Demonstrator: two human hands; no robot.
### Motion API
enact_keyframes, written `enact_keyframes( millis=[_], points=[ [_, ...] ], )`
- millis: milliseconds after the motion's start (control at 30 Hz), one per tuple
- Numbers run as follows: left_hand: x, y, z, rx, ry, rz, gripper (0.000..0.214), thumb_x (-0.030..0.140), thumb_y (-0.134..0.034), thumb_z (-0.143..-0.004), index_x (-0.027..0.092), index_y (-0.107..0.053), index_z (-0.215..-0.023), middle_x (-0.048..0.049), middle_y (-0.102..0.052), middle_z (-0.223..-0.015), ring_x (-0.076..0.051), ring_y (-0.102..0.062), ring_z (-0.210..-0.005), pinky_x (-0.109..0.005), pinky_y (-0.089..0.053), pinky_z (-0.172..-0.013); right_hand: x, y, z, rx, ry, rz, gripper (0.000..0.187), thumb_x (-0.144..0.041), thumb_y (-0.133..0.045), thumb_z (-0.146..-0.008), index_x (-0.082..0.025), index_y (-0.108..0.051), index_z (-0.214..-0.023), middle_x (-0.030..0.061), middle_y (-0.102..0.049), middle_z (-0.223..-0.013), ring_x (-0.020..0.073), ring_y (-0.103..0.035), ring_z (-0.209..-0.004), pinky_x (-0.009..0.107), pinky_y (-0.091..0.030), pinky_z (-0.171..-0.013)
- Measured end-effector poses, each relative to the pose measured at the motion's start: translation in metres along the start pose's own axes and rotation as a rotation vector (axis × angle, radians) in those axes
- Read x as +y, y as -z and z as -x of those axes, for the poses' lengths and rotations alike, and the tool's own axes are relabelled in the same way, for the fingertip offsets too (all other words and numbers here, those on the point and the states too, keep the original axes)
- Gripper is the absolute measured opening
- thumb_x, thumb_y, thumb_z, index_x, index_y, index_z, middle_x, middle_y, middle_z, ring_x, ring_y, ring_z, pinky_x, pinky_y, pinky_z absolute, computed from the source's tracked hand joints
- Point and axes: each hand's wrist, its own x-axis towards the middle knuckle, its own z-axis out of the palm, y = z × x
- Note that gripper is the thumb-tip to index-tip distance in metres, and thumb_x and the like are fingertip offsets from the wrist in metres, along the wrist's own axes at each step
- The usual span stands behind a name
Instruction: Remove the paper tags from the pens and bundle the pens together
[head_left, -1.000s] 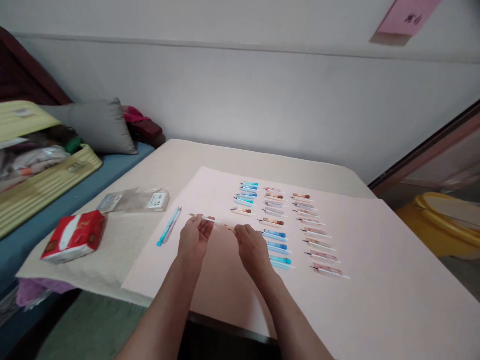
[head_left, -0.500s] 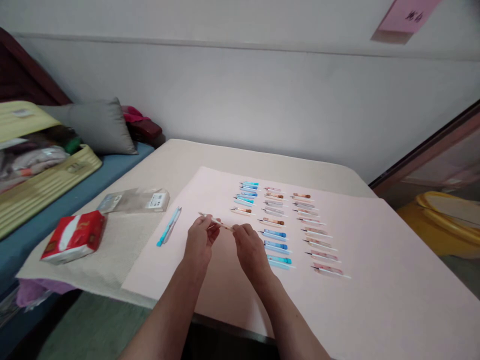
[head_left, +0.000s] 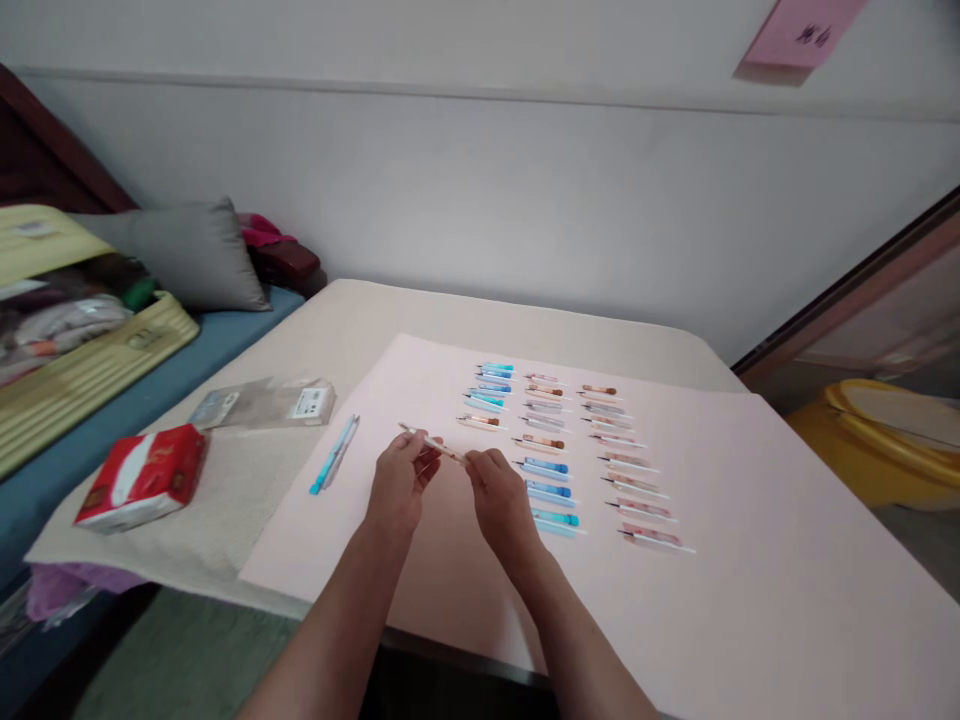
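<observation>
Over the pink sheet (head_left: 442, 560), a slim pale pen (head_left: 442, 449) with brownish marks is held between both hands. My left hand (head_left: 401, 480) pinches it near its upper-left end, and the fingers of my right hand (head_left: 496, 490) close on its other end. To the left a light-blue pen (head_left: 334, 455) lies slanted, with a thin pale stick beside it. On the right, several pens lie in columns, among them a blue pen (head_left: 546, 467), a brown-ended pen (head_left: 541, 442) and a pink pen (head_left: 651, 537). Thin white sticks lie alongside many of them.
A clear plastic pouch (head_left: 262, 402) and a red tissue pack (head_left: 142, 475) rest on the beige cloth at left. Beyond are a grey pillow (head_left: 202, 255) and a yellow case with things inside (head_left: 142, 345). A yellow tub (head_left: 862, 460) stands at right; a wall (head_left: 487, 200) rises behind.
The view has shifted slightly, so the table and pens appear a little farther left. Both hands keep hold of the same pen with almost no movement.
</observation>
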Motion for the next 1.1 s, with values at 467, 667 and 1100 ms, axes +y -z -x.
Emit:
enact_keyframes(
  millis=[467,667,1100],
  points=[
    [0.004,-0.004,0.004,-0.095,0.031,-0.067,0.016,0.027,-0.06,-0.075,0.014,-0.059,-0.086,-0.012,-0.067,-0.091,-0.015,-0.061,-0.076,-0.029,-0.046,-0.071,0.004,0.002,-0.002,-0.027,-0.256,-0.441,0.017,-0.025,-0.047,-0.082,-0.02,-0.063,-0.084,-0.0019,-0.057,-0.062,0.0121,-0.052,-0.055,0.022,-0.039,-0.055],
    [0.006,-0.003,0.005,-0.057,-0.023,-0.099,0.023,0.034,-0.069,-0.068,0.015,-0.059,-0.078,-0.0039,-0.062,-0.084,-0.011,-0.056,-0.074,-0.026,-0.043,-0.071,0.004,-0.003,-0.002,-0.09,-0.309,-0.586,0.017,-0.022,-0.049,-0.077,-0.02,-0.064,-0.084,-0.0024,-0.057,-0.063,0.0104,-0.052,-0.051,0.022,-0.041,-0.052],
    [0.006,-0.001,0.001,-0.053,-0.118,-0.04,0.027,0.02,-0.07,-0.064,0.013,-0.059,-0.088,-0.008,-0.063,-0.085,-0.015,-0.059,-0.081,-0.032,-0.046,-0.079,0.008,-0.007,-0.003,-0.117,-0.368,-0.681,0.015,-0.021,-0.052,-0.074,-0.018,-0.065,-0.082,-0.0024,-0.057,-0.062,0.0098,-0.052,-0.049,0.022,-0.04,-0.05]
  ],
)
